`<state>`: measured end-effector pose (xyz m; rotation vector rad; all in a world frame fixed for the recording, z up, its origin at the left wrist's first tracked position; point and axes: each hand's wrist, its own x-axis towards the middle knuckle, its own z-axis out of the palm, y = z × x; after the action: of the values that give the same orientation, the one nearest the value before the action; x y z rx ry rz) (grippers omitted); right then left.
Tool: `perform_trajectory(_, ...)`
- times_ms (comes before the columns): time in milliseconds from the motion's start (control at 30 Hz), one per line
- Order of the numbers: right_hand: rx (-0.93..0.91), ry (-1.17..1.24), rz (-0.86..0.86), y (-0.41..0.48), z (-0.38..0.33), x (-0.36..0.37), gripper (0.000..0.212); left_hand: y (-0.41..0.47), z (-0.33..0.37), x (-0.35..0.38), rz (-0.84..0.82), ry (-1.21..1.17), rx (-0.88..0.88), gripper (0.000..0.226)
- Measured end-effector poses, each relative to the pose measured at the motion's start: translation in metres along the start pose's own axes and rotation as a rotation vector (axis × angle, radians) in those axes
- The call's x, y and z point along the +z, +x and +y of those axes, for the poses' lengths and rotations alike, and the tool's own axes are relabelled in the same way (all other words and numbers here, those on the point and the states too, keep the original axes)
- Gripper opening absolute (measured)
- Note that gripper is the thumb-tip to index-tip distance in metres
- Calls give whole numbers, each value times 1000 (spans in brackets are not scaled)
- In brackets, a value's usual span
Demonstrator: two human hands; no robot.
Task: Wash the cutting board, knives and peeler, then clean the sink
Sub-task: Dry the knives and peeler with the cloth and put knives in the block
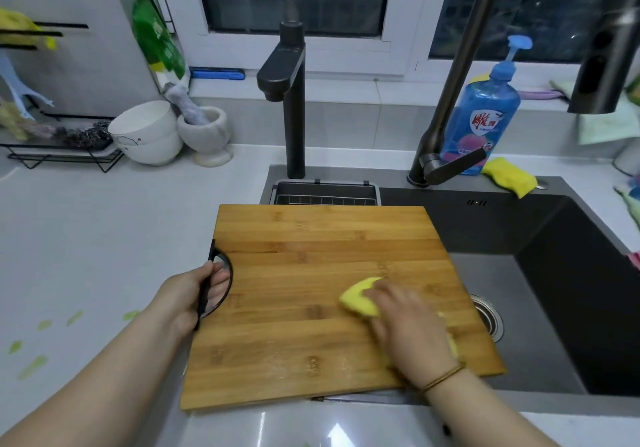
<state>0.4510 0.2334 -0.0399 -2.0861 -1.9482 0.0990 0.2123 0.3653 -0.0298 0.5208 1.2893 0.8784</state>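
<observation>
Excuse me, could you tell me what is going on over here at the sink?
A person is washing a wooden cutting board that lies across the left side of the sink. The left hand holds the board by its black grip, and the right hand presses a yellow sponge onto the board, fingers curled over it. A second sponge lies by the soap bottle behind the sink. No knives or peeler are in view.

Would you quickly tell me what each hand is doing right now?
Left hand: grips the board by its handle.
Right hand: holds a sponge on the board.
</observation>
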Motion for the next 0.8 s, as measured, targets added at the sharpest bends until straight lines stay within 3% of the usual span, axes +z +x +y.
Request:
perform_trajectory(100,438,-46,-93,8,64,-21,34,-1,0,1,10,10,25,29)
perform_trajectory(167,721,196,-70,15,85,-36,34,-2,-1,2,29,13,38,30)
perform_trajectory(267,909,471,-122,33,98,-45,39,-3,-2,4,70,24,50,30)
perform_trajectory(433,968,700,-211,45,99,-50,43,-9,5,4,113,34,94,28)
perform_trajectory(667,880,1064,-72,52,88,-70,34,-45,23,-6,99,-53,306,27)
perform_trajectory(800,788,1296,12,58,78,-86,34,-64,41,-4,173,-99,484,45)
